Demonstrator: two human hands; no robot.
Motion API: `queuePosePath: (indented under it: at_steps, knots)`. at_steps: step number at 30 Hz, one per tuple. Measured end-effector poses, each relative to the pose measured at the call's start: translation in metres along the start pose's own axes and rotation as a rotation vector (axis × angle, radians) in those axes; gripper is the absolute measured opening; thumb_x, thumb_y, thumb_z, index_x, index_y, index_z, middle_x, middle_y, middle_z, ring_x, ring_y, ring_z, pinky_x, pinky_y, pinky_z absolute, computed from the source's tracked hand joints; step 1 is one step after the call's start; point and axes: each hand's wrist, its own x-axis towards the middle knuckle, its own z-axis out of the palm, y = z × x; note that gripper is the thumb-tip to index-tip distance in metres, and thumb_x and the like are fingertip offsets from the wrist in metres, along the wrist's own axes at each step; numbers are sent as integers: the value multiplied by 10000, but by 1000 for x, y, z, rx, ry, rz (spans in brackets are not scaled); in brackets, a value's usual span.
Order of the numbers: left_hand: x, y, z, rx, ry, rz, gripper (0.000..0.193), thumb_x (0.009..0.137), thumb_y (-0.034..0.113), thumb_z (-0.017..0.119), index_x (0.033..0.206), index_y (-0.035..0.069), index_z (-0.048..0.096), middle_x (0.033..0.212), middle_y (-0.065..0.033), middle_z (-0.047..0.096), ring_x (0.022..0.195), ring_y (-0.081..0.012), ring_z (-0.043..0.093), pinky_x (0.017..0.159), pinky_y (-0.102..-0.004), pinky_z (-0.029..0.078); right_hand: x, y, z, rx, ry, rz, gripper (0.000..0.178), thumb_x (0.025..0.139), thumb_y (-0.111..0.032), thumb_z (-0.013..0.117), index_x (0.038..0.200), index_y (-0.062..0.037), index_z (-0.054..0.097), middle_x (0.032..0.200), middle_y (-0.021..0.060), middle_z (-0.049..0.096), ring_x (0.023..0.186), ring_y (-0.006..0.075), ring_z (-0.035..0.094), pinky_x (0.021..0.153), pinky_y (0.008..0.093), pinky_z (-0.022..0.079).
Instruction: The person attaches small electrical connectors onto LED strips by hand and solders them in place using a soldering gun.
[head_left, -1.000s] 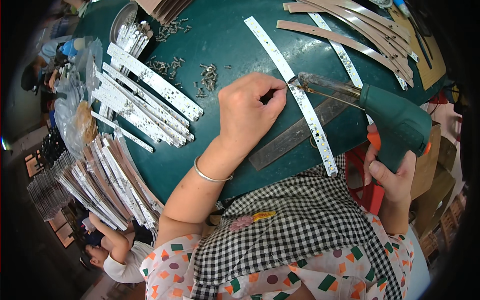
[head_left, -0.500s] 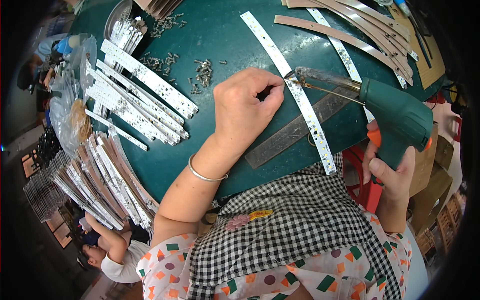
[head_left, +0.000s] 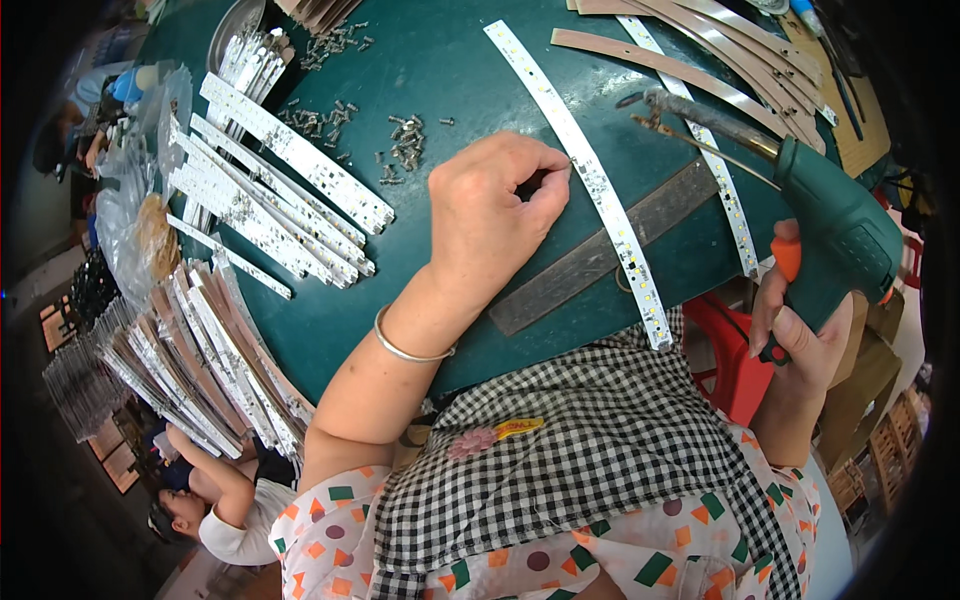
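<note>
My left hand [head_left: 493,210] is closed in a pinch, its thumb and index fingertips at the left edge of a long white LED strip [head_left: 622,232]. Whatever sits between those fingertips is too small to make out. The strip lies slantwise, its lower end close to my checked apron. My right hand [head_left: 800,335] is wrapped round the handle of a green soldering gun [head_left: 840,225] with an orange trigger. The gun's dark tip and the thin wire guide beside it are raised to the right of the strip, apart from it. Under the strip lies a flat dark metal bar [head_left: 540,292].
More white LED strips [head_left: 290,155] are stacked at the left, near heaps of small metal parts [head_left: 405,145]. Brownish strips [head_left: 660,58] fan out at the far right by another LED strip [head_left: 735,200]. A red stool [head_left: 735,370] stands below the table edge. Another person [head_left: 235,520] sits lower left.
The soldering gun has moved right, its tip coming off the LED strip beside my left fingertips. My left hand has stayed in place.
</note>
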Motion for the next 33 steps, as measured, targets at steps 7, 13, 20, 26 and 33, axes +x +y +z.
queuePosePath:
  at_steps: [7,13,20,26,33]
  knots:
    - [-2,-1,-2,21,-11,-8,111,723,-2,748,827,33,731,760,-52,700,628,-115,657,555,-225,511,7,13,6,-430,52,-314,673,783,-19,718,1367,67,393,789,43,527,639,129,529,582,235,439]
    - [5,21,-19,39,-93,-28,180,726,-6,764,898,29,723,811,-73,703,663,-125,663,586,-238,518,19,15,-14,-1035,113,-607,601,749,2,792,1271,38,497,949,68,634,834,127,627,747,278,506]
    - [-16,76,-35,13,-630,306,315,729,74,659,1040,21,662,1185,-119,614,939,-256,605,797,-343,520,36,23,-7,-1167,63,-648,750,652,-161,896,1256,38,498,994,124,653,865,222,663,766,309,520]
    - [-25,78,-8,120,-585,577,153,709,169,596,723,20,632,790,-57,540,759,-194,505,663,-292,437,25,33,-30,-891,281,-428,532,744,55,756,1224,22,529,974,43,612,846,130,575,780,274,480]
    - [-18,91,-85,365,-517,495,142,706,171,605,740,34,593,760,-38,475,753,-184,503,664,-293,445,29,-6,-21,-593,183,-449,730,699,184,643,1380,57,412,850,35,459,760,135,496,776,239,416]
